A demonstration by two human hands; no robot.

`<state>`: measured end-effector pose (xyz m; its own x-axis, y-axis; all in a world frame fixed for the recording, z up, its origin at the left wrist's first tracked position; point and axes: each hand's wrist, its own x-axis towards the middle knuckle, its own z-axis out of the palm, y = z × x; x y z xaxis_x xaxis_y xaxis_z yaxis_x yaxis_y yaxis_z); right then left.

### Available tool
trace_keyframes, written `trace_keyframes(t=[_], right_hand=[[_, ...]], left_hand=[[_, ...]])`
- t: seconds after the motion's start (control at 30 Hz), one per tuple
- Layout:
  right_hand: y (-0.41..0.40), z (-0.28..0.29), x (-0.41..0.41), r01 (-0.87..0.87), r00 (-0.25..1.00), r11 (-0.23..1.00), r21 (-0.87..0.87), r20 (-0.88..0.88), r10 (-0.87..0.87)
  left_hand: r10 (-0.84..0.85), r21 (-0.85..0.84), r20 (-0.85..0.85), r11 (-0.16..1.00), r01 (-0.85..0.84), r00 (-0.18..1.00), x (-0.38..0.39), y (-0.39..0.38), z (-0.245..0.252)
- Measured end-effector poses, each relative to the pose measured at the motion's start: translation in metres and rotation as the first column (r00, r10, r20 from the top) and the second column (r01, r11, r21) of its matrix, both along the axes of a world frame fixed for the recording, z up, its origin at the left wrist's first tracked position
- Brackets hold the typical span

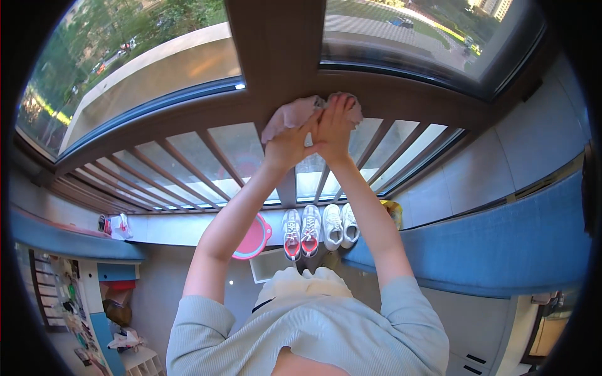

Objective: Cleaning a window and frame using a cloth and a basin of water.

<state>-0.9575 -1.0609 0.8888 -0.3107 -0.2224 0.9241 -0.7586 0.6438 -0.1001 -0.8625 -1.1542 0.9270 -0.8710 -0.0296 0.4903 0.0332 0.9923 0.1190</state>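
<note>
Both of my hands reach up to the brown window frame [282,56] and meet side by side at its middle, where the upright joins the cross rail. Pink cloth [294,113] lies bunched against the frame beneath them; whether it is one piece or two cannot be told. My left hand [289,143] presses on the cloth's lower left part, its fingers pointing to the upper right. My right hand [335,129] lies on the right part, fingers spread upward over the cloth. The thumbs are close together. Below the rail, brown bars stand in front of glass.
On the white ledge [178,228] under the window stand grey and white sneakers [301,232], white shoes [333,228] and a pink basin [251,239]. A white bag [121,228] lies at its left end. Blue curtains or covers [494,239] flank both sides. A white box [273,265] sits below the ledge.
</note>
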Motion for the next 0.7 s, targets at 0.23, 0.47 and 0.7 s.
trace_keyframes(t=[0.23,0.47,0.7], right_hand=[[-0.003,0.003,0.045,-0.206,0.974,0.967,0.148,0.127,0.188],[-0.017,-0.017,0.104,-0.567,0.783,0.821,-0.061,0.268,0.561],[-0.065,-0.037,0.16,-0.579,0.544,0.745,-0.332,0.523,0.656]], left_hand=[[0.034,-0.07,-0.251,0.996,-0.053,0.967,0.044,-0.034,-0.024],[-0.177,-0.179,-0.249,0.975,0.134,0.952,0.094,-0.046,-0.044],[-0.01,-0.187,-0.209,0.982,-0.029,0.978,0.164,-0.074,-0.04]])
